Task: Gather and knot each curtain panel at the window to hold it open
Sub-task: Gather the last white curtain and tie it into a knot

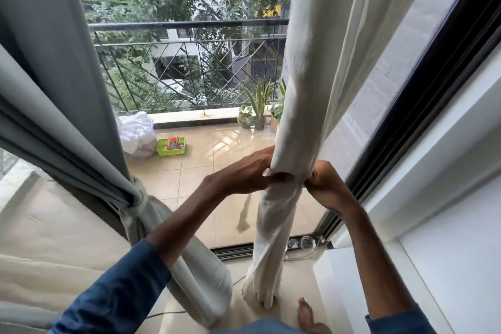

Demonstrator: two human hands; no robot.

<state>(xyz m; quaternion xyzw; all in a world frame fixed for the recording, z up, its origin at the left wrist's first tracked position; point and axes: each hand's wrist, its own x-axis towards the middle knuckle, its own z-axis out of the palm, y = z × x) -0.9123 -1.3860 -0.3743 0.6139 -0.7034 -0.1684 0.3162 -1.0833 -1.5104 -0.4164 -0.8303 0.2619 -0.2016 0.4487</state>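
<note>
You have both hands on the cream curtain [301, 89], which hangs gathered into one thick rope in front of the window. Your left hand [244, 173] wraps it from the left and your right hand [325, 184] pinches it from the right, both clamped on the cloth at the same height. Above the grip the cloth is bunched tight, then spreads wider toward the top. Below the grip it hangs loose to the floor, and that tail is what you have to work with. To do this step well, I judge, hold the bundle firm with one hand while the other lifts the tail from below the grip, brings it round the bundle and passes it through the loop. Draw it snug so no fold slips out above the grip. Well to the left of the grip, the grey curtain [67, 116] already carries its knot [138, 198]. Count: two curtain panels, one knotted and one not; two hands, both on the cream one. Beyond the grip, outside the glass, stand one green basket [171, 147], one white bag [137, 130] and a cluster of potted plants [257, 114] too crowded to count.
</note>
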